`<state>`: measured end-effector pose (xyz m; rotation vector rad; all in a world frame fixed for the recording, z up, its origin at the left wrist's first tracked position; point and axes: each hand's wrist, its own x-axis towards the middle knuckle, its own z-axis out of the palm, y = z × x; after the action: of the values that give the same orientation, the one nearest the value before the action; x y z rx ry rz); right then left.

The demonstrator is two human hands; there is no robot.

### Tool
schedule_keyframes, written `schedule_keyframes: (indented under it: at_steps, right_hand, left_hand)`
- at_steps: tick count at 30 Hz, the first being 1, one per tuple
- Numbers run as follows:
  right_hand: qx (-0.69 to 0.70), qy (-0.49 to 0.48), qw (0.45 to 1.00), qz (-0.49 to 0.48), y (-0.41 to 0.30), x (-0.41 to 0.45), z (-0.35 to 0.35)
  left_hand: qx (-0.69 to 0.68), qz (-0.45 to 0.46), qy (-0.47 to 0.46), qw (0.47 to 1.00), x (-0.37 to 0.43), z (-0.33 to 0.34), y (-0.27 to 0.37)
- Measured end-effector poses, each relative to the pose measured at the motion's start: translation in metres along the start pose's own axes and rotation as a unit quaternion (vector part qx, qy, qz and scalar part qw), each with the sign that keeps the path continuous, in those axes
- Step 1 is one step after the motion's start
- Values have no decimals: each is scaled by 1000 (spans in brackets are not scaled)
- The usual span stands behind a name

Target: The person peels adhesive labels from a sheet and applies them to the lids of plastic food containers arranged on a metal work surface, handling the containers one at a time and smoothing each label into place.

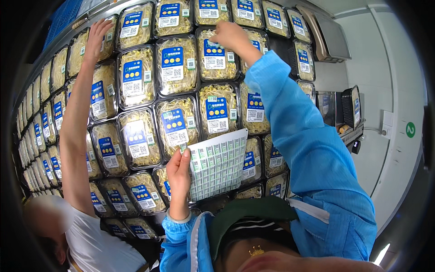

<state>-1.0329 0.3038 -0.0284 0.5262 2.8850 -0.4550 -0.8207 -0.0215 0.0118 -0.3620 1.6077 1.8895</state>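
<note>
My left hand [179, 173] grips the left edge of a sticker sheet [217, 166], thumb on top. Rows of small green-and-white printed stickers cover the sheet, except for a bare white strip along its top. My right hand [231, 35], fingers pinched, is at the top of the blue-and-white label on a bean sprout pack [217, 64]. A small green-and-white sticker [219, 46] shows at its fingertips, partly hidden. Nearer me, another bean sprout pack [218, 110] bears a similar small sticker [212, 99] on its label's upper edge.
Black plastic trays of bean sprouts under clear film [137, 76] stand in close rows. At left, a co-worker's hand [98, 37] reaches over far packs. To the right are a metal machine [331, 37], a pack standing on edge [353, 105] and a white wall [370, 71].
</note>
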Motion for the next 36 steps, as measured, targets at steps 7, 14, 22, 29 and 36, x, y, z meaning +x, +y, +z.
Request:
schedule_keyframes:
  at_steps: [7,14,22,29,36]
  right_hand:
    - [244,161,948,-126,57,92,-32]
    - [109,130,968,-187,44,188,-35]
    - [-143,209,934,-252,5,205,-44]
    - [365,-15,919,-150,-76,198,-3]
    - [-58,161,952,-254,-97,157,-21]
  left_hand:
    - [-29,-18,-15,999,8,0,-11]
    - [-51,-38,-12,998,12,-11,-22]
    - [-57,-36,11,998,14,-15,-26]
    - [-52,-40,-4,998,8,-20,-34]
    - [-54,-28,37,997,10,-17,-21]
